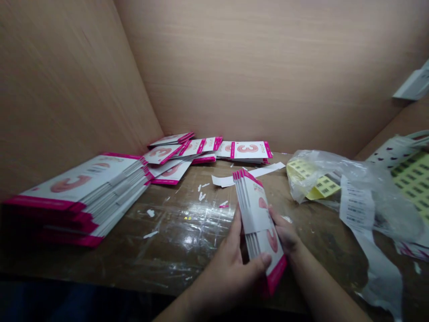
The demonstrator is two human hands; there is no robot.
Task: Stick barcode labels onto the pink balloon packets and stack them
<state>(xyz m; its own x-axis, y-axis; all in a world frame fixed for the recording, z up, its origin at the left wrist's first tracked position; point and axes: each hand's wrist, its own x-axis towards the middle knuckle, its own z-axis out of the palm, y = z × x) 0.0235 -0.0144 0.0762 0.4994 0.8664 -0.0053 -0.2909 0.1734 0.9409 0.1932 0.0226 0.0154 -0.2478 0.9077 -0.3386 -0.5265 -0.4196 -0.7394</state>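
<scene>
A banded bundle of white and pink printed packets point(263, 214) is held tilted above the front of the table, a white paper strip wrapped round its middle. My left hand point(231, 264) grips its left side, thumb across the lower part of the face. On the right edge of the bundle, the fingers of my right hand point(284, 232) are closed against it, partly hidden. Just beyond the bundle lies a loose white paper strip point(268, 170).
A tall stack of similar packets point(77, 179) stands at the left, with smaller piles point(250, 150) along the back panel. Paper scraps point(150, 213) dot the brown table point(181, 268). Rightward are a clear plastic bag point(392, 210), yellow label sheets point(321, 187) and a curling label strip point(382, 268).
</scene>
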